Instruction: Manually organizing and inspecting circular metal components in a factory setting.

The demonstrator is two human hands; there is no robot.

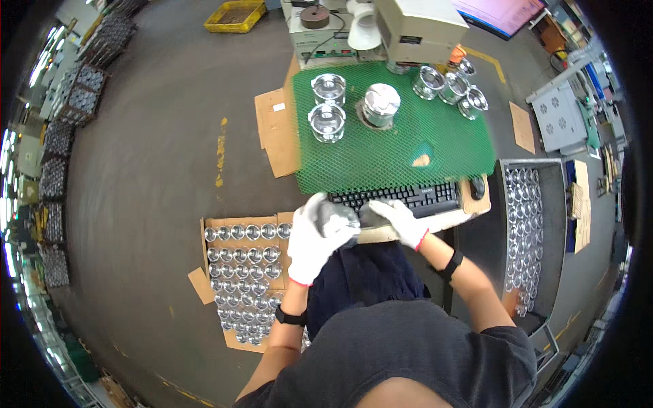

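Note:
My left hand (309, 245), in a white glove with a red cuff, is closed around a shiny metal piston (338, 221) just in front of the keyboard. Close to the piston's right side is my right hand (401, 221), gloved the same way. Its fingers reach toward the piston and end in a blurred dark patch, so their grip cannot be made out. On the green mesh mat (381, 163) beyond the keyboard, a single piston (381, 102) stands crown up in the middle. Two more pistons (327, 122) stand at the mat's left, and several others (454, 88) at the right.
Below the mat lie a black keyboard (428, 198) and a mouse (478, 188). Rows of pistons (245, 272) cover cardboard at lower left; a grey bin (554, 224) holds many at right. Behind the mat stand a beige machine (422, 30) and a monitor (500, 13).

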